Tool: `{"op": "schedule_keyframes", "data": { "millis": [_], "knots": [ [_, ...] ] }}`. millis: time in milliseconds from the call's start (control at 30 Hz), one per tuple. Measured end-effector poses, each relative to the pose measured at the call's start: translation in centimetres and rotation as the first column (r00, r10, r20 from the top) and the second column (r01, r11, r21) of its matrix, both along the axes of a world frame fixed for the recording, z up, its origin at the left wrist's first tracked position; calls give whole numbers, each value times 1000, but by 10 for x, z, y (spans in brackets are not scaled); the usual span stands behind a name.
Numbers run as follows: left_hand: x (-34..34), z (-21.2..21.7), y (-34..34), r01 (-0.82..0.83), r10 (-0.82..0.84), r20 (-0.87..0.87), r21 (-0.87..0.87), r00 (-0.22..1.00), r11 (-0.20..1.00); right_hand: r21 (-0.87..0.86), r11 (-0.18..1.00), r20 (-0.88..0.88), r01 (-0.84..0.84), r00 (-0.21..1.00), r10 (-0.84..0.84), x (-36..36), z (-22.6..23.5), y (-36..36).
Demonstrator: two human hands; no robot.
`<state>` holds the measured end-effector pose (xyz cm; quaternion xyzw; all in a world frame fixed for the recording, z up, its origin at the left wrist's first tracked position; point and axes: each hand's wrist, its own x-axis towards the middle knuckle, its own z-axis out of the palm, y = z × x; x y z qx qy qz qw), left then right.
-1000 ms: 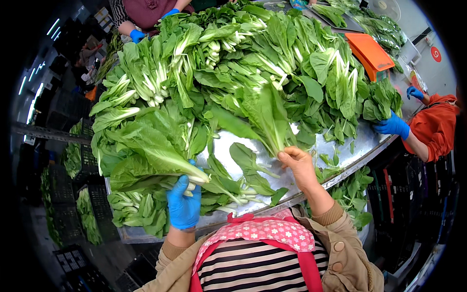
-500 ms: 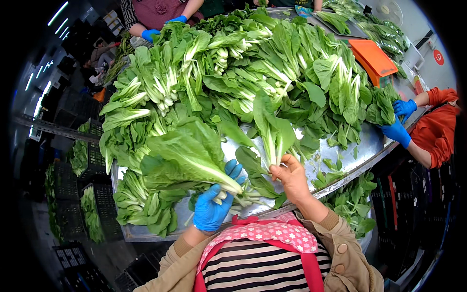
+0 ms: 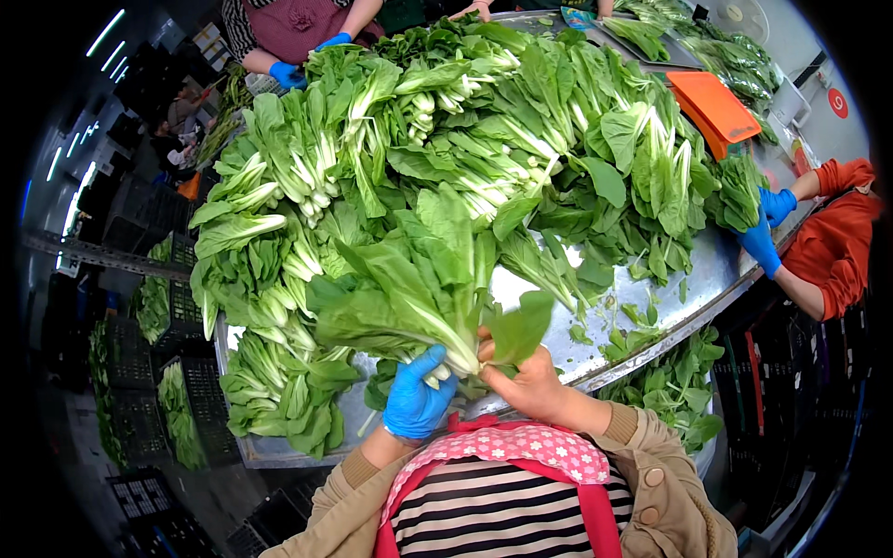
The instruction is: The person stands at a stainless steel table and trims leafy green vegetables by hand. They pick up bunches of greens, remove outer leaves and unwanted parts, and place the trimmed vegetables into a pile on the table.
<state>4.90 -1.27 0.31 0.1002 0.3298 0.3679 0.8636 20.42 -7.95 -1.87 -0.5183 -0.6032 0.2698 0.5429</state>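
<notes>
My left hand point(image 3: 417, 398), in a blue glove, is closed around the pale stalk ends of a bunch of leafy greens point(image 3: 414, 293). The leaves fan out up and to the left, over the table. My bare right hand point(image 3: 532, 383) is at the base of the same bunch, its thumb and fingers pinching pale stems there. From between its fingers a single broad green leaf point(image 3: 523, 327) sticks up to the right. Its fingertips are partly hidden behind the stems and this leaf.
A large heap of greens point(image 3: 372, 121) covers much of the metal table point(image 3: 595, 358). Leaf scraps lie near its front edge. An orange plastic piece point(image 3: 712, 107) stands back right. Blue-gloved co-workers handle greens at right and far left. Crates point(image 3: 200, 409) stand at left.
My right hand has moved left and down with its greens, joining them to the bunch in my left hand. The bunch has swung to the right and more upright.
</notes>
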Motion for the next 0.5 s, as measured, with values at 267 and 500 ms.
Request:
{"op": "schedule_keyframes", "data": {
  "millis": [267, 500],
  "knots": [
    [-23, -19, 26, -154, 157, 131, -32, 979, 988, -702, 598, -576, -388, 802, -156, 18, 1, 1],
    [-33, -54, 6, 7, -11, 30, 124, 999, 992, -447, 782, -752, -434, 656, -67, -7, 0, 20]
  ]
}}
